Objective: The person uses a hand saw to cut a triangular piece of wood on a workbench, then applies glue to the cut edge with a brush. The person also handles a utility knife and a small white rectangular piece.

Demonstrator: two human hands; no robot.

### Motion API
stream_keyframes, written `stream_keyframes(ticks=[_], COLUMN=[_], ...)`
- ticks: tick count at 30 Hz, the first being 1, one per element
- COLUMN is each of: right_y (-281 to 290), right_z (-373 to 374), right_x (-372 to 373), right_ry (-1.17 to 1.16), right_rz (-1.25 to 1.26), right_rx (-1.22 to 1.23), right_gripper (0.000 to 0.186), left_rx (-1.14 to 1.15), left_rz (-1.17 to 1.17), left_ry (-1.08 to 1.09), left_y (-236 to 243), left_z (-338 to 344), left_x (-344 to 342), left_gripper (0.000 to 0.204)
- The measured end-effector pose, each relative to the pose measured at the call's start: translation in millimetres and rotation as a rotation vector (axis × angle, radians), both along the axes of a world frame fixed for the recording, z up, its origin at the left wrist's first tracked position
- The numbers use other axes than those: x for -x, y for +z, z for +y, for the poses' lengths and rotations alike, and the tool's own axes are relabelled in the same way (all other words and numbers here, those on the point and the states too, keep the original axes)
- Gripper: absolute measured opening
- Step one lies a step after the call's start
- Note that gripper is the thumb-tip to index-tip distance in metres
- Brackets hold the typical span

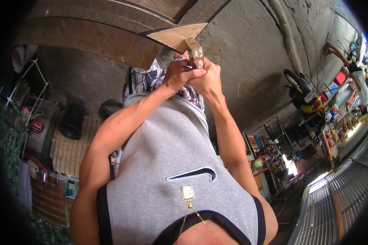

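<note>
In front of my waist my two hands meet, both closed. My right hand (208,79) wraps round a small tan piece in several sections (197,53), which looks like wood or card and sticks up past the fingers. The fingers of my left hand (179,76) are curled against its near end, the thumb lying across toward my right hand. The lower part of the piece is hidden in the hands. Just beyond it lies a pale triangular board (176,36), at the corner of a brown wooden frame (102,38).
Rough concrete floor (249,61) spreads ahead and to the right. A motorcycle (304,96) stands at right, with a person (360,79) beyond. Cluttered shelves (265,157) line the lower right. A black bucket (72,120) and a white wire rack (39,83) are at left.
</note>
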State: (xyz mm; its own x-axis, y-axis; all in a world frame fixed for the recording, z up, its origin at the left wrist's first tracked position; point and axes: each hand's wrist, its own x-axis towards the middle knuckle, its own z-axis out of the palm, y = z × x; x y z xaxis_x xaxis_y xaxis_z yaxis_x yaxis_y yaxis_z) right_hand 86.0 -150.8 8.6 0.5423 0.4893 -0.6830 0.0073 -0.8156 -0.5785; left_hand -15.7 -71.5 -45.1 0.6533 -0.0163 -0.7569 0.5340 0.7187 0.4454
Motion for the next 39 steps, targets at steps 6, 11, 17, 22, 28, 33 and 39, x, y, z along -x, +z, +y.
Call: stream_keyframes(ticks=[6,11,17,22,28,33,39], right_y=[-1.1,20.7,-0.1,13.5,19.6,30.5,36.9], right_z=[-10.3,-2.9,-23.1,-11.8,2.2,8.6,12.0], right_x=[12.1,12.2,23.3,22.2,12.8,8.2,4.2], right_ry=[-0.072,-0.196,-0.171,-0.199,-0.066,-0.059,-0.03], right_rz=[-0.042,0.069,0.01,0.11,0.02,0.05,0.055], right_rx=[-0.086,-0.11,-0.274,-0.24,-0.13,-0.056,0.022], right_gripper=[0.055,0.024,0.021,0.021,0.023,0.024,0.027], left_rx=[-0.145,-0.113,-0.065,0.009,-0.172,-0.263,-0.19], left_rz=[-0.056,-0.044,-0.166,-0.129,-0.035,-0.101,-0.124], left_ry=[-0.036,-0.023,0.035,0.052,-0.063,-0.132,-0.112], left_y=[22.8,35.5,22.9,27.5,21.5,23.0,23.0], left_z=[6.3,11.9,4.9,7.9,10.7,12.8,11.9], left_x=[0.1,1.2,7.7,9.0,9.4,7.4,8.3], left_gripper=[0.043,0.044,0.06,0.051,0.049,0.044,0.038])
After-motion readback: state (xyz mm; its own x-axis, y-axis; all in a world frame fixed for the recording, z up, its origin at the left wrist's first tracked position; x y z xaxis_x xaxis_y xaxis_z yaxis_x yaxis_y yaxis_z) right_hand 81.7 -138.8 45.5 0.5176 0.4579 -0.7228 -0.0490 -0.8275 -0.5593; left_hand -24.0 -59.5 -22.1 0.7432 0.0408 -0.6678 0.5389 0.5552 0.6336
